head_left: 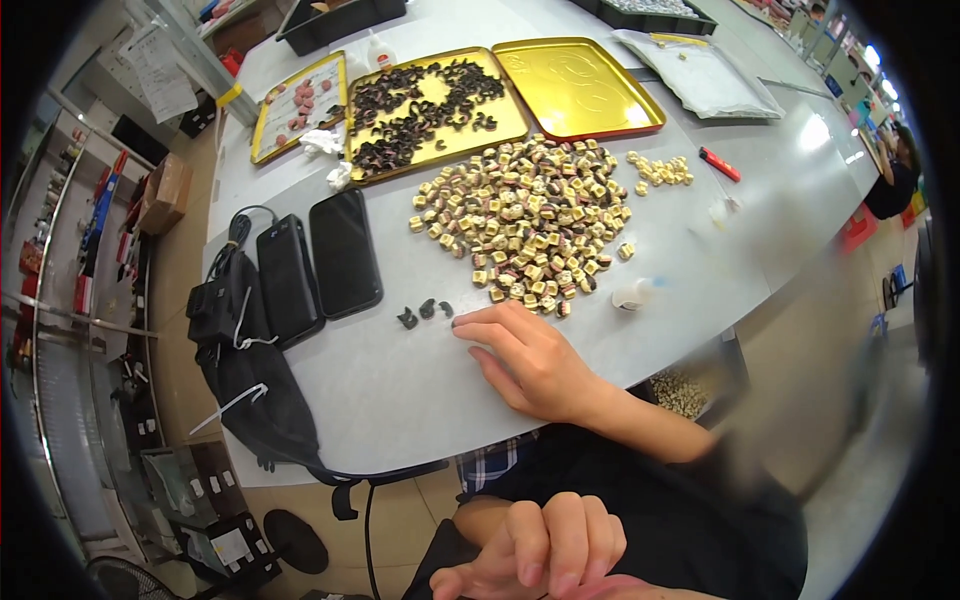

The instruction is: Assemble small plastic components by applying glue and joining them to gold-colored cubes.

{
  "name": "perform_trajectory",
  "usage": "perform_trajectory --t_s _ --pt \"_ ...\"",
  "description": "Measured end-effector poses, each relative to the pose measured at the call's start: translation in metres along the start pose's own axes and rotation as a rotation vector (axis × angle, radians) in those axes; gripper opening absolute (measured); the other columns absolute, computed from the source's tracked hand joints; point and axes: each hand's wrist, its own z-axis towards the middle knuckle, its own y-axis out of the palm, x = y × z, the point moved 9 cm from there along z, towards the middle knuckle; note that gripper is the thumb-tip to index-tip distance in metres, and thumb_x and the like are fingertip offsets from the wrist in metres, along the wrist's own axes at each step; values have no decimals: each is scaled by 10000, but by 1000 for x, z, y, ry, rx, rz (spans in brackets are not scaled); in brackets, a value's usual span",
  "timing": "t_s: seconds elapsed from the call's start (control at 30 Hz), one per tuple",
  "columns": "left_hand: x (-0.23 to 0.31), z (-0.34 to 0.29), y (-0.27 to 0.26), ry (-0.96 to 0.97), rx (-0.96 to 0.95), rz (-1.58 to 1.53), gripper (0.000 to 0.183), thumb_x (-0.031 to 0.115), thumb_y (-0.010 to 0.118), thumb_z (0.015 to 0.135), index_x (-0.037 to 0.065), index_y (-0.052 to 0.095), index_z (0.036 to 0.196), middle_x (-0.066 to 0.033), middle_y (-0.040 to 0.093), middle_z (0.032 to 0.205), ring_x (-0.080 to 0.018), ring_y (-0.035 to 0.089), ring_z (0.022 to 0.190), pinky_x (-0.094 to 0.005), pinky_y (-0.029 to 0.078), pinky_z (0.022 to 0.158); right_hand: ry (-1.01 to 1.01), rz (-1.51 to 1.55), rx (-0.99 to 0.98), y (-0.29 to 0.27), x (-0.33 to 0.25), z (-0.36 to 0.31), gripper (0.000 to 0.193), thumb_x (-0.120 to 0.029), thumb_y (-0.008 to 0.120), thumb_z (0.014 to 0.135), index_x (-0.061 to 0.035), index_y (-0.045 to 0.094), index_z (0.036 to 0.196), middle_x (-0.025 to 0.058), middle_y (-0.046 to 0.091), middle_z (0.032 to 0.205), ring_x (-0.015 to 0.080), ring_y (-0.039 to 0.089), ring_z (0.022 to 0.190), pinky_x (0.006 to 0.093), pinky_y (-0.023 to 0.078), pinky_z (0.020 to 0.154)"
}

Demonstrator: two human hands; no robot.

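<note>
Seemingly mid-sorting — the right hand (528,362) lies flat, fingers spread, fingertip beside three small dark curved pieces (424,312) on the grey desk (400,400); the left hand (540,555) rests loosely curled, empty. Next calls for pinching one.

Just off your right hand (530,365) fingertips: three black clips (424,312) on the pale grey table (400,390) | beyond your fingers: heap of cream, brown and pink striped blocks (530,220) | further out: gold trays (578,85), one speckled with black pieces | left of your fingers: two glossy black phones (345,252) | under your wrist: blue-white checked cloth (490,462)
</note>
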Motion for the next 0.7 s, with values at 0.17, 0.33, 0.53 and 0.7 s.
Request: perform_trajectory --t_s 0.17,0.33,0.53,0.7 --pt "-19 1 -1 -152 89 -96 453 522 726 831 104 561 890 -47 557 879 -185 482 788 -305 391 707 12 -16 32 0 4 2 308 67 649 802 14 594 1100 137 615 1054 324 610 955 398 516 815" --pt "-40 -1 3 -270 77 -222 475 520 712 835 86 532 907 -54 520 879 -181 464 788 -299 375 697 2 40 21 8 7 -1 310 42 671 831 -19 600 1127 124 627 1093 318 620 968 390 526 834" --pt "-52 -6 3 -321 111 -259 492 525 710 832 73 532 910 -65 519 899 -182 454 778 -303 373 691 11 54 22 7 8 -5 306 29 676 839 -17 593 1130 120 616 1108 313 615 984 394 523 838" --pt "-53 -7 1 -291 96 -268 501 542 703 835 76 539 922 -70 525 905 -183 460 785 -307 377 694 3 57 21 8 8 -5 310 30 677 840 -17 590 1134 119 615 1108 311 615 985 389 523 838"
